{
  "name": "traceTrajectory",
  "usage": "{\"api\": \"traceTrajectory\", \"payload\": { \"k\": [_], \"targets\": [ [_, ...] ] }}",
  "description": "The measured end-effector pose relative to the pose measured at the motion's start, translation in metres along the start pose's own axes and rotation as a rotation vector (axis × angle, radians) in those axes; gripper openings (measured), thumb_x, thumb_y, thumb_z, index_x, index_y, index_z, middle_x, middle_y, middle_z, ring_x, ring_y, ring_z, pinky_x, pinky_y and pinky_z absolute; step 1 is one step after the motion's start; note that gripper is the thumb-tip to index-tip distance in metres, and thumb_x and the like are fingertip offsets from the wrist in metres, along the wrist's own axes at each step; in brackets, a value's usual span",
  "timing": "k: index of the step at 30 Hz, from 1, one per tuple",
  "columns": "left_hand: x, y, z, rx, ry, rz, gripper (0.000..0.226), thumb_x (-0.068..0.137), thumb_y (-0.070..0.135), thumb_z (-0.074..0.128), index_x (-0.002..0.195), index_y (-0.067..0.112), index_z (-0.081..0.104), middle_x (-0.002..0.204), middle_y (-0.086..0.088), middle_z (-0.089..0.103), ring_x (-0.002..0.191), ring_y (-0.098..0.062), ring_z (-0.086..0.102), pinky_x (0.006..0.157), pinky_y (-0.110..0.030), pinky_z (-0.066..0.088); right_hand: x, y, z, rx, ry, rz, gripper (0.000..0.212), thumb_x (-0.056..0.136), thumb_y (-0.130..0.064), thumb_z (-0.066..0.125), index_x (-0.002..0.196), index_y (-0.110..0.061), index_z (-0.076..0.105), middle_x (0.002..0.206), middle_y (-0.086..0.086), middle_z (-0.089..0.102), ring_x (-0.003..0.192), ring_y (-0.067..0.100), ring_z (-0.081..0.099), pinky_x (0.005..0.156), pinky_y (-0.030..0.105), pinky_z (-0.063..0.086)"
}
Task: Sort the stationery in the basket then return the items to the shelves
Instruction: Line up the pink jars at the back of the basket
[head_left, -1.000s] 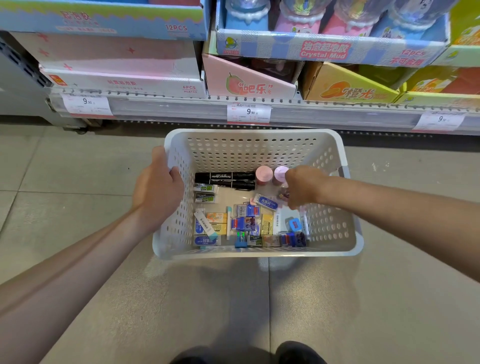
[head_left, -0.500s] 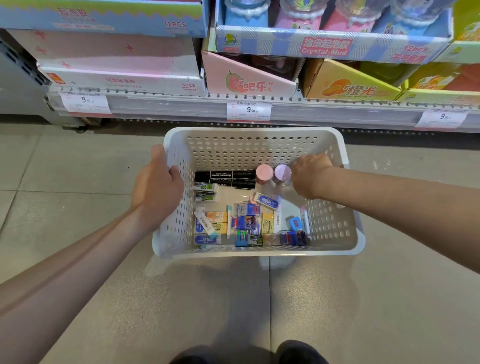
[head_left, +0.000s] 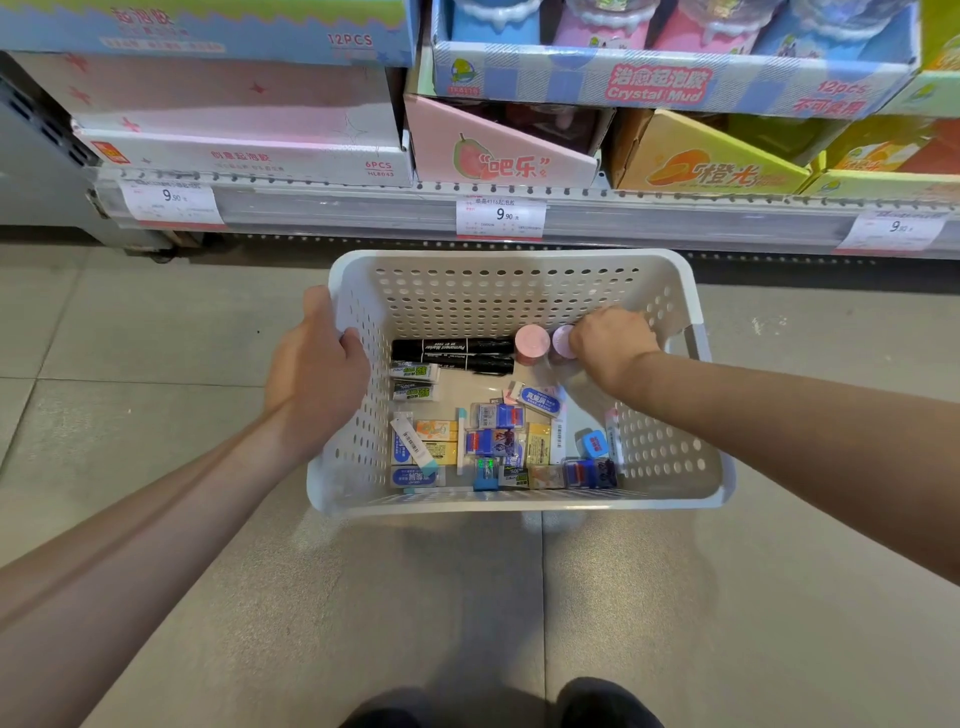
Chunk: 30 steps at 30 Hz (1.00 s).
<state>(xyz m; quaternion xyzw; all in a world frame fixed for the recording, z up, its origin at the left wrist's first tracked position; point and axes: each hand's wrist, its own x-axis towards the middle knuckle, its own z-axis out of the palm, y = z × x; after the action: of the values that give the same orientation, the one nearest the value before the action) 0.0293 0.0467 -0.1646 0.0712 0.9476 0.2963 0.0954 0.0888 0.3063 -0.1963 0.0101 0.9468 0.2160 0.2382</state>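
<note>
Basket: our white perforated basket (head_left: 519, 291) sits on the floor below the shelf (head_left: 363, 208).
Left hand (head_left: 317, 379): fingers clamped on its left rim.
Right hand (head_left: 613, 343): inside, beside the lilac-capped tube (head_left: 562, 340); fingers curled, their grip hidden from us.
Stationery: erasers (head_left: 498, 447) and black markers (head_left: 452, 354) cover the basket bottom.

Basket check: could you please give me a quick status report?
Left hand grips basket rim. Right hand inside by the lilac cap; grasp unclear. Erasers, black markers unsorted. Nothing blocking.

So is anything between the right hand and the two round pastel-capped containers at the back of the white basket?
Nothing visible. The right hand is already inside the white perforated plastic basket, against the lilac-capped container; the pink-capped container stands just beyond it. The two black permanent markers lie further left, clear of the reach.
</note>
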Motion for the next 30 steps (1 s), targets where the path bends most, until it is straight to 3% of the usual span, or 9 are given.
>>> {"api": "traceTrajectory", "payload": {
  "k": [5,8,13,23,27,30],
  "targets": [
    [0.000,0.000,-0.001,0.001,-0.004,0.006,0.009,0.099,0.012,0.038,0.104,0.007,0.032,0.062,-0.008,0.045,0.051,-0.032,0.051,0.048,-0.052,0.049,-0.001,-0.005,0.004,0.128,0.033,0.047,0.024,0.097,-0.006,0.036,0.120,-0.002,0.044,0.115,0.014,0.059,0.105,0.029,0.058,0.068,0.031,0.040],
    [0.000,0.000,-0.001,0.005,-0.005,0.002,0.011,0.099,0.013,0.038,0.107,0.007,0.033,0.063,-0.008,0.046,0.051,-0.032,0.051,0.049,-0.053,0.050,0.000,-0.006,0.006,0.072,0.049,0.022,0.024,0.097,-0.004,0.038,0.119,-0.003,0.047,0.115,0.013,0.058,0.104,0.028,0.058,0.069,0.032,0.044],
    [0.000,0.000,0.000,0.009,-0.005,-0.003,0.013,0.099,0.013,0.038,0.109,0.006,0.034,0.063,-0.009,0.047,0.051,-0.031,0.051,0.049,-0.053,0.050,0.003,-0.006,0.011,0.014,0.060,-0.012,0.023,0.096,-0.001,0.041,0.116,-0.001,0.053,0.110,0.014,0.054,0.094,0.027,0.062,0.058,0.031,0.041],
    [-0.001,0.001,0.000,0.009,0.003,0.001,0.014,0.100,0.013,0.037,0.110,0.004,0.034,0.063,-0.010,0.048,0.053,-0.034,0.053,0.050,-0.053,0.050,0.006,-0.002,0.001,0.206,0.023,0.017,0.030,0.099,-0.008,0.032,0.125,-0.001,0.043,0.124,0.014,0.058,0.110,0.030,0.059,0.078,0.036,0.048],
    [0.001,-0.003,0.002,-0.006,0.007,0.033,0.008,0.099,0.012,0.037,0.102,0.009,0.030,0.059,-0.007,0.044,0.049,-0.028,0.047,0.047,-0.040,0.042,0.009,-0.002,0.005,0.192,0.014,0.033,0.027,0.098,-0.009,0.034,0.123,-0.003,0.045,0.122,0.013,0.059,0.108,0.030,0.060,0.078,0.035,0.049],
    [0.001,-0.004,0.003,-0.013,0.009,0.051,0.009,0.099,0.011,0.037,0.100,0.011,0.029,0.059,-0.006,0.045,0.048,-0.026,0.047,0.046,-0.038,0.041,0.009,-0.001,0.005,0.185,-0.006,0.033,0.027,0.097,-0.007,0.037,0.123,-0.004,0.044,0.122,0.012,0.059,0.109,0.030,0.060,0.078,0.035,0.049]
  ]
}}
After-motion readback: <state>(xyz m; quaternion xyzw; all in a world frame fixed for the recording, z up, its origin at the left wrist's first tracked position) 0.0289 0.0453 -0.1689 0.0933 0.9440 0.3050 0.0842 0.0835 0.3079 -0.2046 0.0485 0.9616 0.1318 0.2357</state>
